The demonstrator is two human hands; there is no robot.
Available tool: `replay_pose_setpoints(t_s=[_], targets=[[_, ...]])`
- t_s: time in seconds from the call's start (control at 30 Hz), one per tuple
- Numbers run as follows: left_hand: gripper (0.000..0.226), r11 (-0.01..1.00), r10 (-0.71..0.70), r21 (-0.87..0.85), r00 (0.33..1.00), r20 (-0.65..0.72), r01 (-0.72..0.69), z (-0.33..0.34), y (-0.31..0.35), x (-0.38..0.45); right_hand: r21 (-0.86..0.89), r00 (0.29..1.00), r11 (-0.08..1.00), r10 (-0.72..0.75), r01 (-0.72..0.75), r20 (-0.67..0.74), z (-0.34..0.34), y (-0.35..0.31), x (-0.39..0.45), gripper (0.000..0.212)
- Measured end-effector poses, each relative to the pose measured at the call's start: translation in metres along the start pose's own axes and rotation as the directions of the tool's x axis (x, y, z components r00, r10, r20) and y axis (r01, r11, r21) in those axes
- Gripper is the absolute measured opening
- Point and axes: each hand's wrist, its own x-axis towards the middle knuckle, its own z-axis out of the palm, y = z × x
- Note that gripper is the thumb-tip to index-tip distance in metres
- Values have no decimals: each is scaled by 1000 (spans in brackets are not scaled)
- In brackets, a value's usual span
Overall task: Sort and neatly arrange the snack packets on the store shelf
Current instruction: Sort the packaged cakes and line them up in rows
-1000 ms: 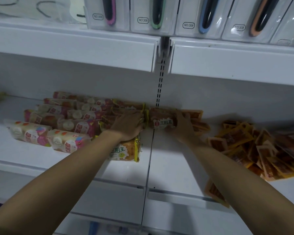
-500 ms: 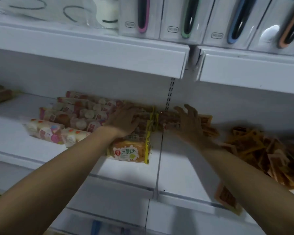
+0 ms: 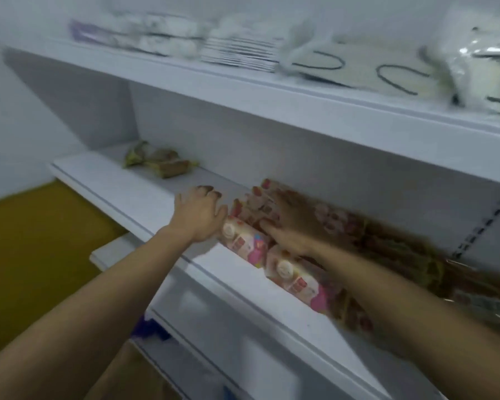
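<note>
The pink snack packets [image 3: 244, 241] lie in rows on the white shelf [image 3: 162, 209]. The left hand [image 3: 198, 216] rests against their left end, fingers curled — holding nothing. The right hand [image 3: 293, 223] lies flat on top, fingers spread wide.

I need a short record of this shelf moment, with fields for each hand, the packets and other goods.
left hand: fingers curled, at the left end of the pink packets, grip not clear
right hand: flat on the pink packets
brown packets: to the right, blurred
far packets: lying apart, near the shelf's left end
shelf: white
upper shelf: pale bagged goods
</note>
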Motion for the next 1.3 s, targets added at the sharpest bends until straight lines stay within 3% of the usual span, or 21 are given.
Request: replay_pose_setpoints(t_s=[0.17, 0.27, 0.4, 0.5, 0.57, 0.67, 0.73, 0.8, 0.93, 1.07, 1.3], targets=[[57, 990, -144, 25, 985, 99, 142, 32, -162, 54, -102, 994, 991, -81, 89, 78, 74, -89, 119, 72], [60, 988, -153, 43, 971, 183, 147, 57, -246, 84, -92, 981, 996, -1, 18, 191, 129, -133, 188, 70], [56, 1000, 3, -3, 998, 59, -3, 71, -318, 132, -83, 940, 984, 176, -159, 291, 181, -174, 247, 64], [34, 954, -77, -301, 975, -207, 11, 63, -351, 176, -8, 942, 962, 270, -274, 201, 198, -194, 284, 75], [35, 927, -197, -372, 911, -362, 52, 54, -364, 203, 35, 955, 957, 284, -288, 92, 201, -203, 311, 86], [57, 906, -286, -404, 887, -362, 127, 41, -370, 251, -63, 968, 971, 237, -232, 84, 203, -209, 356, 102], [64, 922, -253, -349, 941, -224, 165, 38, -369, 288, -118, 960, 967, 241, -225, 143, 208, -208, 378, 93], [63, 962, -191, -200, 982, -11, 185, 46, -364, 318, -104, 955, 966, 251, -236, 159, 215, -205, 387, 68], [94, 986, -159, 87, 953, 257, 141, 63, -337, 333, -144, 966, 961, 249, -238, 67, 216, -194, 380, 42], [106, 978, -190, 139, 945, 265, 157, 64, -316, 332, -113, 972, 967, 232, -227, 32, 210, -179, 357, 43], [91, 979, -143, 171, 974, 176, 113, 51, -313, 295, 2, 971, 971, 240, -240, 8, 204, -179, 313, 55]])
